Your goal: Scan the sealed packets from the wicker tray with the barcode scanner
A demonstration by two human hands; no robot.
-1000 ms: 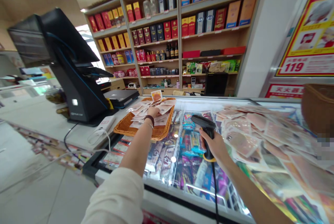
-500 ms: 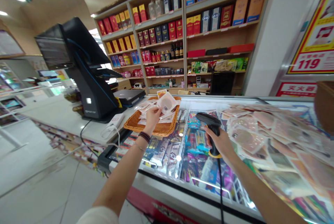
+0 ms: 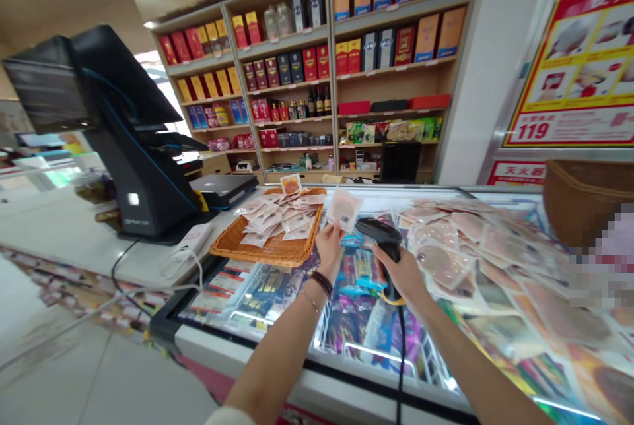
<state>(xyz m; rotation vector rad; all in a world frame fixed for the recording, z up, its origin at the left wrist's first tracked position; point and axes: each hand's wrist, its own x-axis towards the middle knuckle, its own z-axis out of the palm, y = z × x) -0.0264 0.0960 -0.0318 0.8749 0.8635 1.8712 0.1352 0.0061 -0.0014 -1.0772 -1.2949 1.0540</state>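
Observation:
My left hand [image 3: 329, 245] pinches a small clear-and-white packet [image 3: 344, 209] with a barcode, held up over the glass freezer top. Wrapped round the handle of a black barcode scanner [image 3: 380, 237] is my right hand [image 3: 400, 273]; the scanner's head points left, close to the packet. A cable hangs from its base. To the left, an orange wicker basket [image 3: 262, 255] holds a heap of similar packets [image 3: 282, 214], one with an orange label. Many flat packets [image 3: 456, 247] lie piled on the glass to the right.
A black checkout terminal [image 3: 143, 167] and a flat dark device [image 3: 224, 189] stand on the white counter [image 3: 54, 217] at left. Under the freezer glass are bright ice-cream wrappers [image 3: 356, 326]. A brown basket [image 3: 584, 200] sits at far right. Shelves [image 3: 284, 98] of boxes line the back.
My left hand has carried the packet from over the wicker basket rightward to in front of the scanner. The view has turned to the right; my right hand still grips the scanner.

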